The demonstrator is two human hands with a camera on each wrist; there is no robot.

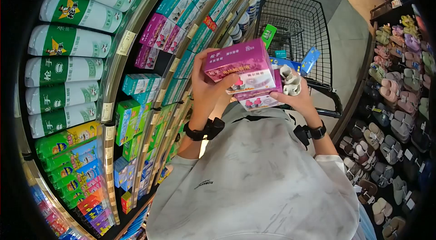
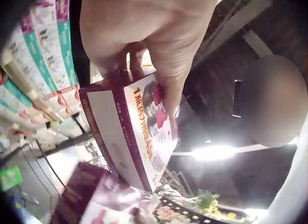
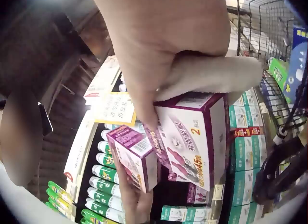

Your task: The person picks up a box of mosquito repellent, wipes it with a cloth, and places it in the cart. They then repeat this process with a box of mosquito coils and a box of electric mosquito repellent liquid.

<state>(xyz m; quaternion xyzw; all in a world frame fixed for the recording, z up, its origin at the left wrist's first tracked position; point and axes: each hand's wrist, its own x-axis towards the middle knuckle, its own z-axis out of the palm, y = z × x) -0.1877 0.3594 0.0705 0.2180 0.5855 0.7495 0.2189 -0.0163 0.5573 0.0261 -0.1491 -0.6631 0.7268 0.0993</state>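
In the head view my left hand (image 1: 203, 83) grips a purple-and-white box (image 1: 243, 61), with the thumb across its front and the fingers behind. My right hand (image 1: 302, 99) holds a second purple-and-white box (image 1: 256, 100), just below and behind the first. Against that right palm sits a crumpled off-white bundle (image 1: 290, 81), its material unclear. The left wrist view shows the left-hand box (image 2: 139, 128) tilted, with printed characters on its face. Close up in the right wrist view, the right-hand box (image 3: 192, 137) stands nearer than the left-hand box (image 3: 137, 156).
A black wire shopping cart (image 1: 295, 17) stands ahead, with a green box (image 1: 269, 36) and a blue packet (image 1: 310, 61) in it. Shelves at left carry green-and-white cans (image 1: 68, 67), teal boxes (image 1: 141, 83) and purple boxes (image 1: 156, 31). Slippers (image 1: 390, 90) hang on a rack at right.
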